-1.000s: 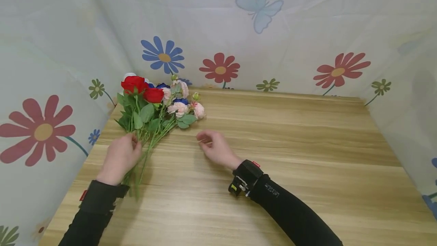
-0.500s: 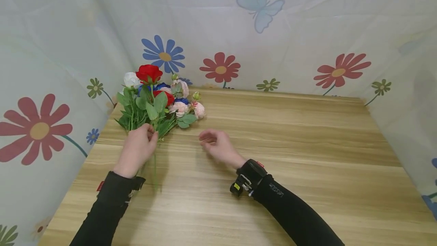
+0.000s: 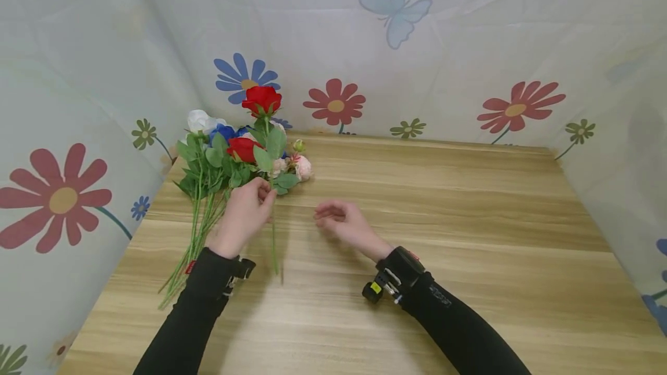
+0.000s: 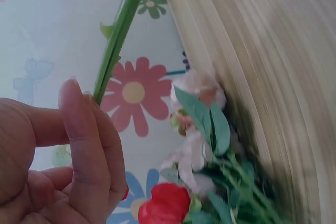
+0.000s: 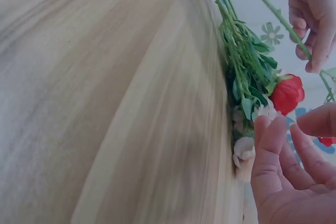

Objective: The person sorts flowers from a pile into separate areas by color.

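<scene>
My left hand (image 3: 245, 213) pinches the green stem (image 4: 118, 40) of a red rose (image 3: 262, 100), held upright above the table with leaves below its bloom. Behind and left of that hand lies a pile of flowers: another red rose (image 3: 243, 149), a white flower (image 3: 200, 121), a blue flower (image 3: 223, 133) and pale pink flowers (image 3: 302, 168). Their bare stems (image 3: 195, 224) point toward the near left. To the right of the raised rose, my right hand (image 3: 350, 225) hovers over the wood with loosely bent fingers and nothing in them.
The wooden table (image 3: 443, 219) runs to a printed curtain (image 3: 458, 45) at the back and both sides. Printed daisies and a butterfly mark the cloth. Black cuffs with small cameras circle both wrists.
My left hand has drawn one red rose off the pile, rightward and upward. The other stems now lie uncovered on the table. My right hand has shifted slightly right.
</scene>
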Available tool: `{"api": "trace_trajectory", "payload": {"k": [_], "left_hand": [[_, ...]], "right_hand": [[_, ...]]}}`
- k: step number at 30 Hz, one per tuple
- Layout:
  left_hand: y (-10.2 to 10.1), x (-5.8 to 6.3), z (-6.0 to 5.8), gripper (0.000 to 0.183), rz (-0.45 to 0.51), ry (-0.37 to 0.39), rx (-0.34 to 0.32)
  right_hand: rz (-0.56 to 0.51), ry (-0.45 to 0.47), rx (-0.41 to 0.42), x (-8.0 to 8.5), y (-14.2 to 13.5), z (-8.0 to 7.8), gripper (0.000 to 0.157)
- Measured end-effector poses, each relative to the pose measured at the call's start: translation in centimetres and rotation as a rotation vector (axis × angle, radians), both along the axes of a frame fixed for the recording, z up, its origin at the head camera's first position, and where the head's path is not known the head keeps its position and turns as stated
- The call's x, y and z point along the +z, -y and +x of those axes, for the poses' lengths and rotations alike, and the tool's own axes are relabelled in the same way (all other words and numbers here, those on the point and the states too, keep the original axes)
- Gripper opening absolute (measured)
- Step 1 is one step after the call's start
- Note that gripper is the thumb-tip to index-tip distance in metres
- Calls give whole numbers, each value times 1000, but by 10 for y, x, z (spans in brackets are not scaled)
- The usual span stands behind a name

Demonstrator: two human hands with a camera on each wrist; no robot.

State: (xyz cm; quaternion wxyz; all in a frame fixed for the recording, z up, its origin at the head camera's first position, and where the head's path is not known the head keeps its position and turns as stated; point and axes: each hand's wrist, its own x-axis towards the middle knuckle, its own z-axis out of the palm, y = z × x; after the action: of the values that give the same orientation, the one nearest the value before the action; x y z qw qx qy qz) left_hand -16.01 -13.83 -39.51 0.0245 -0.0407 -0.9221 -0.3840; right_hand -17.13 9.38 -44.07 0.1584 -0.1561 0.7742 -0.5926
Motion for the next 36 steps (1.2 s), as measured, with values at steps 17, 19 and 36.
{"api": "trace_trajectory", "payload": {"k": [17,19,36], "left_hand": [[-63,-4,-27,20,237,-21,-107],[-68,-5,-29,20,252,-21,-118],[-86,-20,-36,22,355,3,-214]], "right_hand": [[-128,133,13,11,-29,2,41],[-135,141,11,11,-33,2,43],[-99,107,22,6,-44,10,37]]}}
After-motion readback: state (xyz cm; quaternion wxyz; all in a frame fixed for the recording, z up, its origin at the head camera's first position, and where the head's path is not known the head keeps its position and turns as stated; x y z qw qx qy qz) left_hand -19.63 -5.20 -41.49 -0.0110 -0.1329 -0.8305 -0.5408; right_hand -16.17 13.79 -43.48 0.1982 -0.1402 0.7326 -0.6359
